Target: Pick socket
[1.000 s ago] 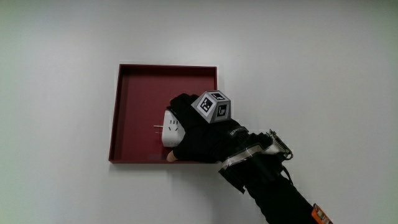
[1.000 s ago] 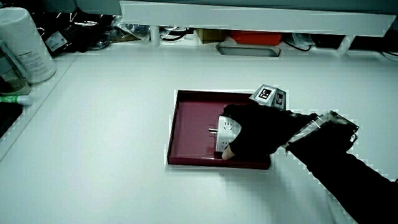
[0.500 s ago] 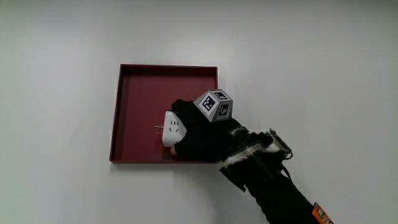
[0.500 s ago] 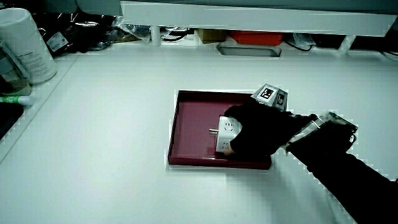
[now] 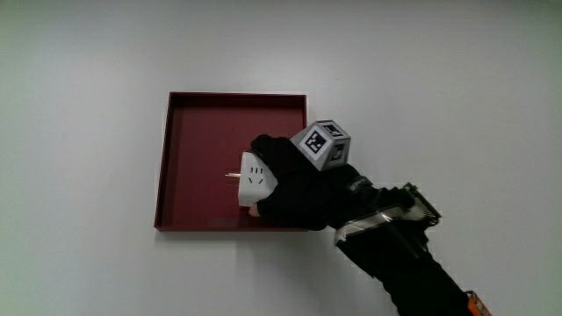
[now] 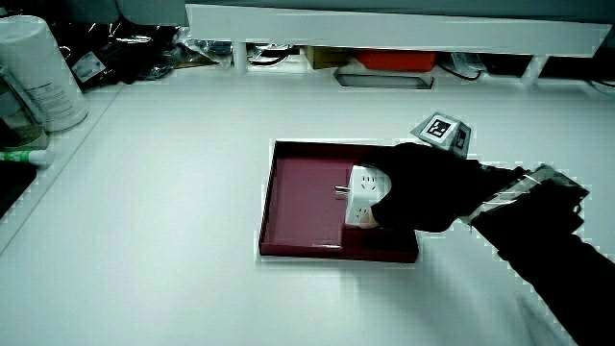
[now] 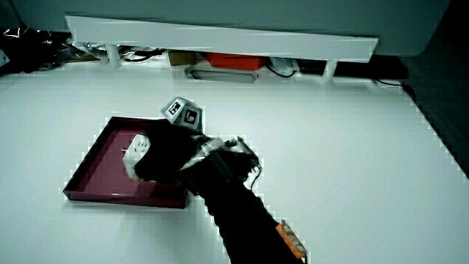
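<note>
White table (image 5: 79,70) fills your main view. Near its centre your hand (image 5: 294,180) has its fingers wrapped round the white socket (image 5: 256,175), gripping it over the near part of the dark red tray (image 5: 189,123). In a side view, the partition (image 6: 384,27) runs along the upper edge.

The white table (image 5: 79,61) is filling the whole main view and is carrying a shallow, square, dark red tray (image 5: 191,140), which is sitting flat near the middle of the frame. In both side views the tray (image 6: 300,204) (image 7: 99,165) is lying well apart from the low white partition (image 6: 384,23) (image 7: 220,37), which is standing at the table's edge farther from the person.
</note>
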Motion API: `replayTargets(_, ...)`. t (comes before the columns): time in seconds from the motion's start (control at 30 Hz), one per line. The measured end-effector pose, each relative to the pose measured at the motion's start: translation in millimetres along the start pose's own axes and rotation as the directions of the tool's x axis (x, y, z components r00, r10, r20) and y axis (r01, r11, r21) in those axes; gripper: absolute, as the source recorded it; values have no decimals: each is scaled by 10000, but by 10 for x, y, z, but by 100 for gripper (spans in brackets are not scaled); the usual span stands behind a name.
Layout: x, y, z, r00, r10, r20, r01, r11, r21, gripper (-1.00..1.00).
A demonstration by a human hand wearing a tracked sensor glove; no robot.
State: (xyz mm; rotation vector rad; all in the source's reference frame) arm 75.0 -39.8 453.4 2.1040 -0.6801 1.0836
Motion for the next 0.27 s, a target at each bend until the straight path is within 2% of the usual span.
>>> replayTargets(0.03,-17,-50,42,9994,-21,-340,21,10000,4,100)
replayTargets(0.07,1,-88,77,9979,278,-580,-269,9995,166,100)
replayTargets(0.1,-44,-142,138,9981,232,-570,-223,9996,170,100)
replayTargets(0.13,-63,-187,181,9960,488,-742,-463,9983,352,100)
replayTargets(0.17,-87,-237,220,9918,523,-1169,-484,9982,360,100)
replayTargets(0.2,-95,-280,265,9945,502,-921,-464,9980,427,100)
replayTargets(0.23,-148,-350,310,9917,-269,-1257,302,9992,244,100)
replayTargets(0.27,-143,-390,341,9889,10,-1483,49,9992,392,100)
